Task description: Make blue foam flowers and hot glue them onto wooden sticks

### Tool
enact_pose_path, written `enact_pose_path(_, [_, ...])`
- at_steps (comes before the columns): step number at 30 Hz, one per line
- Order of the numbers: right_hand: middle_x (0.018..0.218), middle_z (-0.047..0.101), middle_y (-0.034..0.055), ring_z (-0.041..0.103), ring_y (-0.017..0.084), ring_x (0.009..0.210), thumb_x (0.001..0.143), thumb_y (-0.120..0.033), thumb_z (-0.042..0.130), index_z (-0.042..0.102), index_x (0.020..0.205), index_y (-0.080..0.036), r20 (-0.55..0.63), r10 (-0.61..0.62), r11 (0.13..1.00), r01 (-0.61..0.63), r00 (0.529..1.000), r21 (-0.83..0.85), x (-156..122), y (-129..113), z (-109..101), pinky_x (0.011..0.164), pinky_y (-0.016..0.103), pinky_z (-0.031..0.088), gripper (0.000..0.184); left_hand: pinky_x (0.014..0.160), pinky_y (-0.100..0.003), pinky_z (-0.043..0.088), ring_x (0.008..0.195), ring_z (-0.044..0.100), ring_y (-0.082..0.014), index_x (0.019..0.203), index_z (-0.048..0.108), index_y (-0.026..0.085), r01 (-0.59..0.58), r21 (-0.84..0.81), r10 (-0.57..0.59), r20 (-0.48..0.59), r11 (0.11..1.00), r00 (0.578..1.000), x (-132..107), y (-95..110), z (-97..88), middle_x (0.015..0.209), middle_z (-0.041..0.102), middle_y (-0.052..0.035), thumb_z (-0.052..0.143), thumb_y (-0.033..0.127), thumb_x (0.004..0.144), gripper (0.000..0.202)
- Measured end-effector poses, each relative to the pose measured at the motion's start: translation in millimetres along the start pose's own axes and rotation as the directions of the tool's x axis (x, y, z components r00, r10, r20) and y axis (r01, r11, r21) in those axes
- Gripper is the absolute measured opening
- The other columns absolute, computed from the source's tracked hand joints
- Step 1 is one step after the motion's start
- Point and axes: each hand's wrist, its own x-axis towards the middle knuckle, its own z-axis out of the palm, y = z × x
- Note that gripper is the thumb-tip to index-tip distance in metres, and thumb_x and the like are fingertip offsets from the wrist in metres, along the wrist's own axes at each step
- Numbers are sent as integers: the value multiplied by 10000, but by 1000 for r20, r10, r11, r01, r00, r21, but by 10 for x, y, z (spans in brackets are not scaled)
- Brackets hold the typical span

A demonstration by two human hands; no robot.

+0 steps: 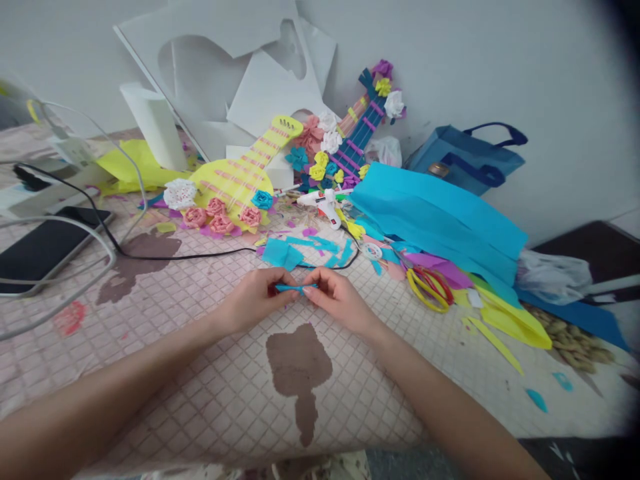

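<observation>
Both my hands meet at the middle of the quilted pink cover [210,373]. My left hand [257,299] and my right hand [336,298] each pinch one end of a thin blue paper strip [296,288], held level between them just above the cover. Loose blue paper scraps [300,250] lie right behind my fingers. A white glue gun [323,200] rests further back, its black cord [190,255] running left across the cover.
A yellow paper guitar [240,180] with paper flowers and a blue guitar [357,137] lean near the wall. Blue paper sheets [440,217], yellow-red scissors [429,287], a blue bag [465,157], a phone [45,247] and white foam boards [250,73] surround the spot.
</observation>
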Motion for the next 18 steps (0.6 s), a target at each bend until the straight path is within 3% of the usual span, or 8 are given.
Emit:
enact_pose_path(4, [732, 541, -32, 504, 98, 609, 806, -335, 587, 546, 845, -213, 2, 27, 998, -27, 1000, 61, 5, -9, 8, 561, 239, 417, 134, 597, -233, 425, 701, 586, -136, 870, 659, 161, -16, -7, 16, 29, 1000, 999, -3, 12, -18, 795, 679, -21, 568, 365, 817, 229])
enact_pose_path(10, [708, 541, -37, 503, 93, 590, 792, -325, 591, 541, 824, -215, 6, 25, 997, -26, 1000, 78, 1, -29, 49, 547, 237, 420, 125, 584, -231, 398, 631, 528, -111, 728, 617, 153, -39, -55, 39, 10, 998, 999, -19, 21, -10, 679, 621, 1, 523, 363, 848, 260])
enact_pose_path(16, [747, 562, -29, 520, 92, 597, 800, -319, 598, 558, 858, -216, -25, 7, 995, -5, 1000, 96, 20, -13, 12, 564, 243, 445, 125, 569, -238, 440, 636, 549, -125, 841, 621, 140, 36, -213, -15, 102, 976, 995, 11, -4, -54, 703, 593, -13, 461, 458, 871, 357])
enact_pose_path(18, [731, 556, -31, 520, 95, 594, 801, -324, 603, 560, 859, -216, -42, 2, 996, 2, 999, 94, 26, -1, -1, 563, 245, 444, 131, 573, -241, 458, 661, 566, -135, 880, 616, 144, 49, -235, -30, 84, 971, 996, 27, -16, -74, 743, 609, -24, 430, 463, 882, 369])
